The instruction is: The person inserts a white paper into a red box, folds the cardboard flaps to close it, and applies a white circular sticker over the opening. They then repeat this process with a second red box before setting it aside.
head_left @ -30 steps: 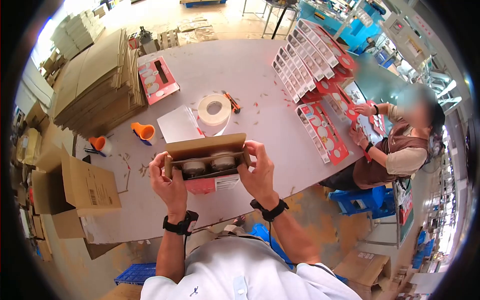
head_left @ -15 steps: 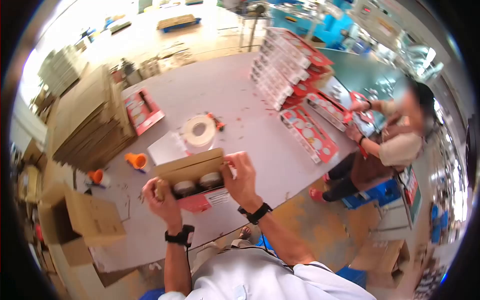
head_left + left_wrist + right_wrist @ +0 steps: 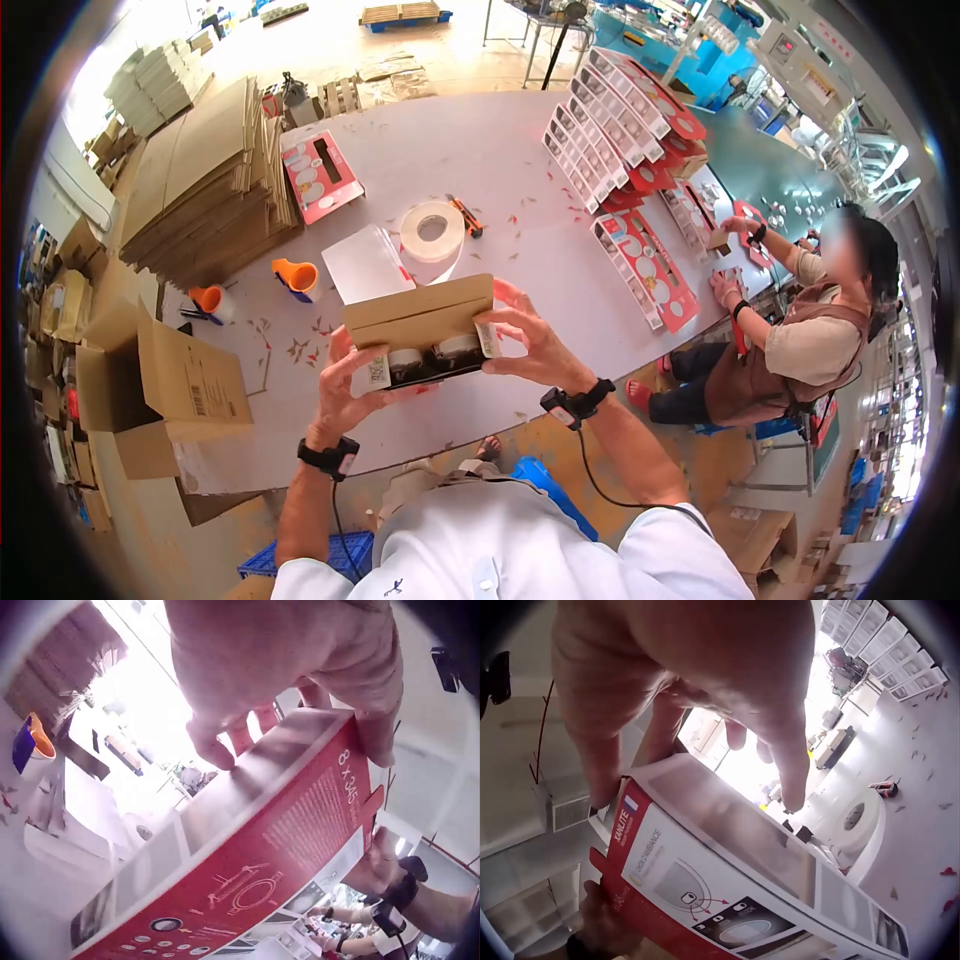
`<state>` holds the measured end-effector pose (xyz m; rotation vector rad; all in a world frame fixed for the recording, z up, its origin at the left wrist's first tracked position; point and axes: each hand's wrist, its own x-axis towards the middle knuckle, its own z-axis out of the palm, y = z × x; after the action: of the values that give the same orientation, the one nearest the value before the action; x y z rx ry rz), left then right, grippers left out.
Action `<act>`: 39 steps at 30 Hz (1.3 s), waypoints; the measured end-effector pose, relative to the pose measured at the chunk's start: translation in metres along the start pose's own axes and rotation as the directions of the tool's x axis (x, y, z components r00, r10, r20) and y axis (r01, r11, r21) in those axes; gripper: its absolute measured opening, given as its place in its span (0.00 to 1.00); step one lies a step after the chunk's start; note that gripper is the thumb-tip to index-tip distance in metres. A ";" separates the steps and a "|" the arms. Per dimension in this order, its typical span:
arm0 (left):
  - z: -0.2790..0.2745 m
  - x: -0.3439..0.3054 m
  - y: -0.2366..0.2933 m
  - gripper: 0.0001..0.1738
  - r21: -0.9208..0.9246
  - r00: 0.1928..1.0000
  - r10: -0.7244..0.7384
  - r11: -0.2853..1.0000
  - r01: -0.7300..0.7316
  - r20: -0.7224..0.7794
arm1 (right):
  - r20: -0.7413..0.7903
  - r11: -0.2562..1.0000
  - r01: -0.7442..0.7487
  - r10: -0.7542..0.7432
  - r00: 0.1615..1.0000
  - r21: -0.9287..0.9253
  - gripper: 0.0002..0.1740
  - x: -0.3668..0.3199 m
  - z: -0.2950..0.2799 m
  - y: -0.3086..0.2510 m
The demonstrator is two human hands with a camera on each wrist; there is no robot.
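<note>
A printed red-and-white box (image 3: 420,310) is held over the near part of the table with its brown inner lid raised. Two round, pale-rimmed items (image 3: 405,364) show inside it. My left hand (image 3: 345,390) grips the left end, thumb on the near side, beside a small end flap with a printed code. At the other end my right hand (image 3: 535,345) holds the box between thumb and fingers. The left wrist view shows the red face (image 3: 300,832) marked "8 x 345". In the right wrist view, a printed panel (image 3: 705,889) reads "XANLITE".
Beyond the box lie a white sheet (image 3: 365,265), a tape roll (image 3: 432,232) and an orange-black cutter (image 3: 465,216). Flat cardboard (image 3: 195,185) is stacked at left, near an open carton (image 3: 195,375). Red boxes (image 3: 620,125) stand stacked at right, where another person (image 3: 810,320) works.
Both hands have shifted their hold along the box ends, and the small end flaps with printed codes now show. The box tilted and moved left, then back right in the head view.
</note>
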<state>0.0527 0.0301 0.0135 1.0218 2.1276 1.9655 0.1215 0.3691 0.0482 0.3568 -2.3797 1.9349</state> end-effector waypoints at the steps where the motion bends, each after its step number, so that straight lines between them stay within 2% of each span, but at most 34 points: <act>1: -0.004 -0.003 0.003 0.38 0.018 0.996 -0.072 0.997 0.071 0.056 | 0.058 0.999 -0.046 0.046 0.997 0.007 0.41 -0.005 -0.002 -0.004; 3: -0.012 0.000 0.006 0.37 0.065 0.985 -0.080 0.995 0.070 0.152 | 0.174 0.991 -0.131 0.127 0.976 0.011 0.43 -0.007 -0.008 -0.015; 6: -0.014 0.002 0.004 0.31 0.083 0.974 -0.078 0.995 0.062 0.211 | 0.362 0.993 0.054 -0.013 0.932 -0.103 0.37 -0.006 -0.006 0.003; 9: -0.013 0.009 0.014 0.20 0.126 0.980 -0.021 0.992 -0.004 0.197 | 0.336 0.968 0.196 -0.134 0.932 -0.159 0.30 -0.004 0.005 0.012; 10: -0.012 0.010 0.018 0.17 0.148 0.983 0.001 0.989 -0.029 0.186 | 0.309 0.967 0.185 -0.125 0.943 -0.175 0.27 -0.006 0.007 0.012; 12: -0.006 0.011 0.011 0.13 0.058 0.992 -0.076 0.996 0.070 0.105 | 0.258 0.963 0.168 -0.111 0.960 -0.211 0.22 -0.007 0.009 0.011; 13: -0.003 0.011 0.009 0.13 0.006 0.991 -0.121 0.993 0.121 0.066 | 0.173 0.970 0.167 -0.136 0.975 -0.176 0.24 -0.010 0.012 0.010; 15: -0.003 0.014 0.008 0.13 0.041 0.991 -0.124 0.992 0.122 0.042 | 0.002 0.978 0.179 -0.180 0.984 -0.108 0.28 -0.011 0.013 0.008; 16: -0.002 0.015 0.008 0.14 0.058 0.991 -0.129 0.990 0.127 0.032 | -0.019 0.988 0.130 -0.132 0.991 -0.081 0.32 -0.010 0.012 0.006; 19: -0.002 0.016 -0.008 0.20 0.084 0.999 0.040 0.996 -0.037 -0.033 | -0.055 1.000 0.007 -0.009 0.998 -0.028 0.41 -0.001 0.010 -0.004; 21: 0.002 0.016 -0.019 0.27 -0.004 0.985 0.056 0.998 -0.057 -0.163 | -0.066 0.999 -0.037 0.035 0.997 -0.037 0.46 0.006 0.010 -0.009; 22: 0.003 0.016 -0.022 0.31 -0.049 0.972 0.056 0.996 -0.068 -0.228 | -0.071 0.998 -0.063 0.063 0.996 -0.007 0.46 0.007 0.009 -0.011; 25: 0.003 0.014 -0.023 0.38 -0.053 0.973 -0.011 0.999 -0.001 -0.231 | -0.045 0.991 -0.123 0.125 0.991 0.047 0.46 0.010 0.006 -0.012; 28: 0.003 0.014 -0.020 0.34 0.026 0.963 0.049 0.999 -0.044 -0.263 | 0.012 0.992 -0.124 0.124 0.992 0.025 0.44 0.012 0.001 -0.004; 30: -0.001 0.013 -0.020 0.29 0.088 0.971 0.114 0.991 -0.097 -0.212 | 0.027 0.994 -0.105 0.105 0.994 -0.005 0.39 0.011 0.000 0.006; 34: -0.008 0.018 -0.002 0.15 0.326 0.957 0.282 0.913 -0.246 -0.069 | 0.081 0.979 0.150 -0.140 0.987 -0.138 0.22 0.006 -0.003 0.011; 36: -0.010 0.014 0.003 0.11 0.322 0.960 0.280 0.908 -0.267 0.007 | 0.119 0.931 0.301 -0.282 0.952 -0.207 0.14 0.000 0.001 0.012; 39: -0.013 0.016 0.006 0.09 0.348 0.959 0.278 0.895 -0.278 0.050 | 0.190 0.935 0.267 -0.226 0.956 -0.235 0.19 -0.003 -0.004 -0.001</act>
<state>0.0366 0.0266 0.0275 1.4564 2.5177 1.7139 0.1243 0.3734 0.0499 0.7780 -2.4975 1.5185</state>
